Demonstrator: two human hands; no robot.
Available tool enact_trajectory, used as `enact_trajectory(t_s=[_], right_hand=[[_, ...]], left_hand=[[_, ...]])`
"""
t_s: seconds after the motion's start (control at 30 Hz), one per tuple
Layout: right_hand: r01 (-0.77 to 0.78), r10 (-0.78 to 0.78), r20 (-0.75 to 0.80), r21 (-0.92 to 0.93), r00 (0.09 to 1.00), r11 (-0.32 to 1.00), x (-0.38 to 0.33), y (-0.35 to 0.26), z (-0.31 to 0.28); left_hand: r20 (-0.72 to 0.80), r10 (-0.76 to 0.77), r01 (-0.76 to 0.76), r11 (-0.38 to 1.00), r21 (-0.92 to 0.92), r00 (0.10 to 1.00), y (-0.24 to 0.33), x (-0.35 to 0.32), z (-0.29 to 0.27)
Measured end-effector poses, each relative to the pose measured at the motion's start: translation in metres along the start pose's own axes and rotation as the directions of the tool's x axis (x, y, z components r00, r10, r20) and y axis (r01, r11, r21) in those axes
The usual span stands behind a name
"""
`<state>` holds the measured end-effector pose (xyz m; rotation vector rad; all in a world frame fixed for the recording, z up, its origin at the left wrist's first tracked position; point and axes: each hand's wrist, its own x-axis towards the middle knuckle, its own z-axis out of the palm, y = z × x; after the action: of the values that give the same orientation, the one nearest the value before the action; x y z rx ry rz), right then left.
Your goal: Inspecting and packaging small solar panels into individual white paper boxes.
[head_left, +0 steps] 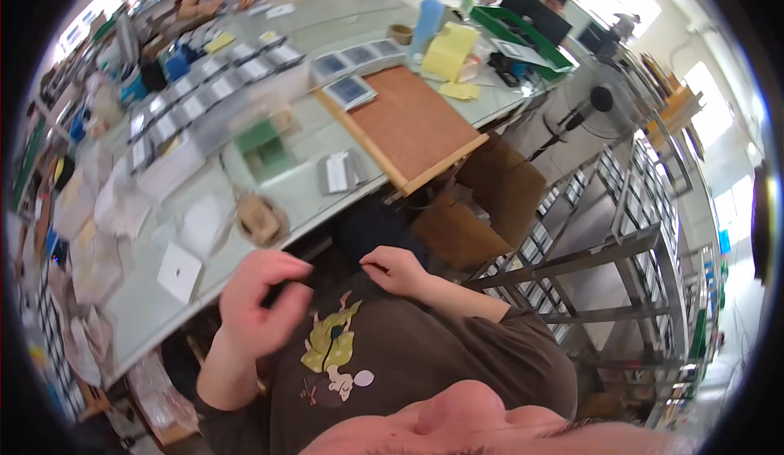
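My left hand (265, 301) hovers in front of the bench's near edge, slightly blurred. Its fingers curve toward the thumb with a gap between them, and nothing shows in that gap. Close to my body, my right hand (398, 272) is closed with its fingers curled together; whatever they hold, if anything, is hidden. Beyond the left hand, on the glass-topped bench (306, 198), lie a round tan object (261, 219) and a white card (178, 273) with a small dark spot. A small grey-and-white stack (341, 172) sits farther right near the edge.
Rows of grey-and-white packs (193, 108) stand at the back left, near a green block (263, 146). A brown board with a wooden frame (415, 124) overhangs the bench edge. Under it is an open cardboard box (482, 210). Metal racks (604, 267) and a fan (600, 100) stand right.
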<state>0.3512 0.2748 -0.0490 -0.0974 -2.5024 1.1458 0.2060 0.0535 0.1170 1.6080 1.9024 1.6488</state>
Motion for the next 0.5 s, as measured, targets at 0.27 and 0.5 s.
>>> enact_trajectory(t_s=[0.27, 0.5], right_hand=[[0.006, 0.034, 0.296, -0.134, 0.954, 0.991, -0.026, -0.012, 0.019], [-0.154, 0.209, 0.412, -0.162, 0.887, 0.975, -0.032, 0.03, 0.054]], left_hand=[[0.42, 0.422, -0.282, 0.891, -0.355, 0.803, 0.098, 0.0, 0.031], [0.418, 0.52, -0.34, 0.835, -0.432, 0.745, 0.106, -0.032, 0.05]])
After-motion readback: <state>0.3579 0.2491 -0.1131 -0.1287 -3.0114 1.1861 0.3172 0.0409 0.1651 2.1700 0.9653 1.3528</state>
